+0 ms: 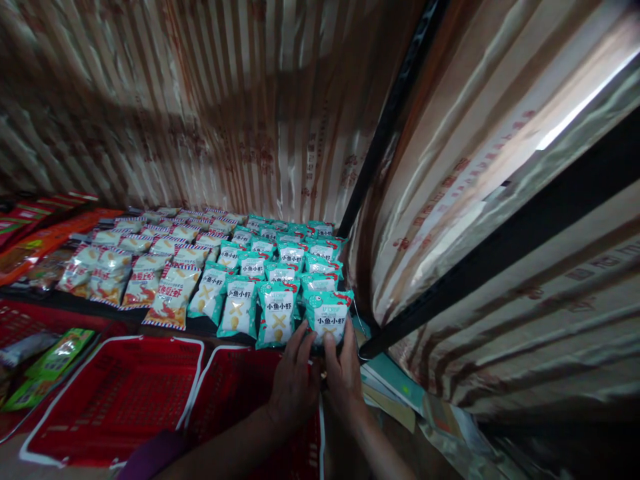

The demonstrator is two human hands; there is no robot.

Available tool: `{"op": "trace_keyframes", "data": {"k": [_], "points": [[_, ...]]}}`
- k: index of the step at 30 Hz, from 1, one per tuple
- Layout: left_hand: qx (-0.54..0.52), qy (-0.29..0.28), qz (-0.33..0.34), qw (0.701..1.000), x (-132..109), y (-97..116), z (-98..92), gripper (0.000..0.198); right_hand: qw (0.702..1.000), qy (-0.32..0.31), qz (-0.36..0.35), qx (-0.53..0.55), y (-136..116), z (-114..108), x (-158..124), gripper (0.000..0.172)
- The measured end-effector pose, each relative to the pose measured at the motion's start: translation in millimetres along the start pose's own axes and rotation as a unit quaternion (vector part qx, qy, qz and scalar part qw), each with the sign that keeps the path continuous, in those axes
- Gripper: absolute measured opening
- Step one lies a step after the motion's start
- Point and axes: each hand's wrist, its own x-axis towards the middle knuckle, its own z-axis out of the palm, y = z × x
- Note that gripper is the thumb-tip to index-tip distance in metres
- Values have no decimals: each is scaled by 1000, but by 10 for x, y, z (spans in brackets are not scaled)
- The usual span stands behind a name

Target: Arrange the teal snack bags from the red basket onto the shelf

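Rows of teal-and-white snack bags (pixel 279 315) stand on the dark shelf. At the front right corner, one teal snack bag (pixel 331 321) stands upright between my two hands. My right hand (pixel 344 370) grips its lower right side, the thumb on its front and the fingers along its edge. My left hand (pixel 295 377) has its fingers at the bag's lower left edge, beside the neighbouring bag. The palms and the bag's underside are hidden. Left of the teal bags stand white-and-orange snack bags (pixel 173 293) with striped edges.
Below the shelf are a red basket (pixel 115 400) with white rims and another red basket (pixel 233 387) under my left arm. Green packets (pixel 63 353) lie at far left. A black post (pixel 370 167) rises at the shelf's right corner, before a pleated curtain (pixel 225 120). Orange packages (pixel 50 240) lie farther left.
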Motion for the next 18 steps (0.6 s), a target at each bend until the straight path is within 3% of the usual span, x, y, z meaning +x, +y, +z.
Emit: {"op": "trace_keyframes", "data": {"k": [9,18], "points": [[-14,-19,-114,993,147,9,97,50,1000,13,0,6,15,34,-15,67],[15,57,-79,995,258,67,176,54,999,35,9,20,83,62,-23,64]]}}
